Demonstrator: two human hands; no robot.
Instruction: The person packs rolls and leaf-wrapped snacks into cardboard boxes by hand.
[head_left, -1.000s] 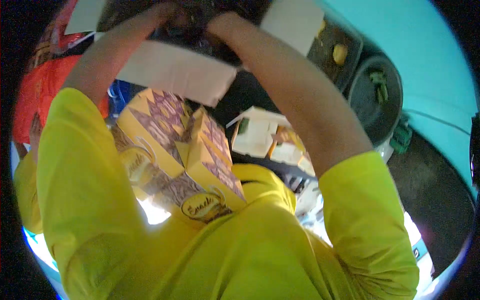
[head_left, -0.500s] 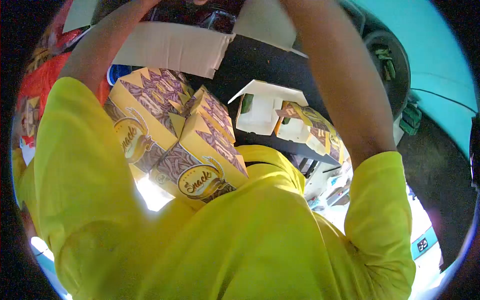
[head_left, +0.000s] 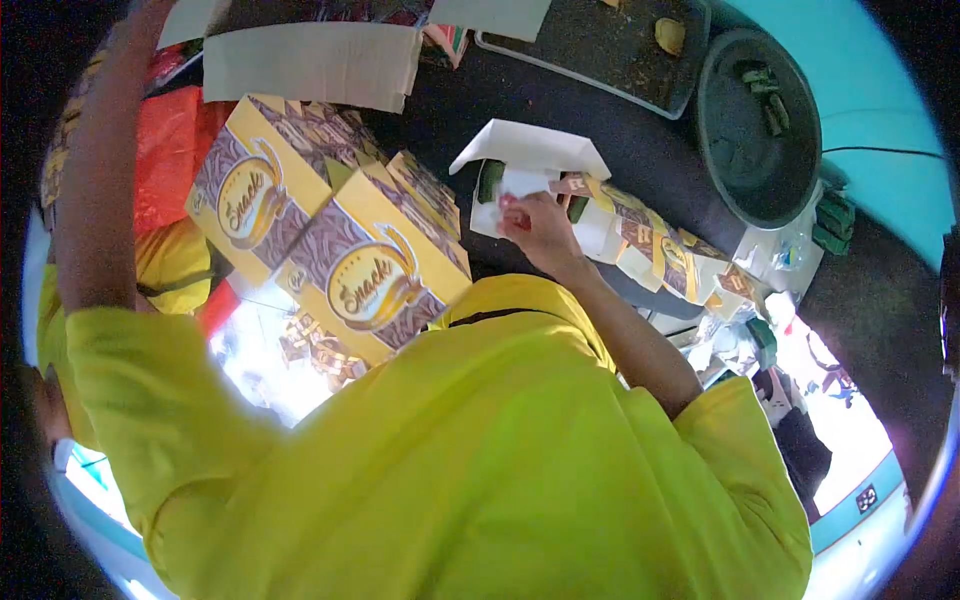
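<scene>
Your right hand (head_left: 540, 225) pinches the white inner flap of the open yellow cardboard snack box (head_left: 545, 185), steadying it on the dark bench (head_left: 640, 150). Your left hand is out of view, beyond the closed snack boxes (head_left: 330, 240) left of it.

Right hand low and bent in, left arm raised out of view

The right hand (head_left: 540, 228) shows at the end of a bare forearm, wrist bent, fingers curled together. The left forearm runs straight up along the frame edge, its hand hidden; both upper arms wear yellow sleeves.
</scene>
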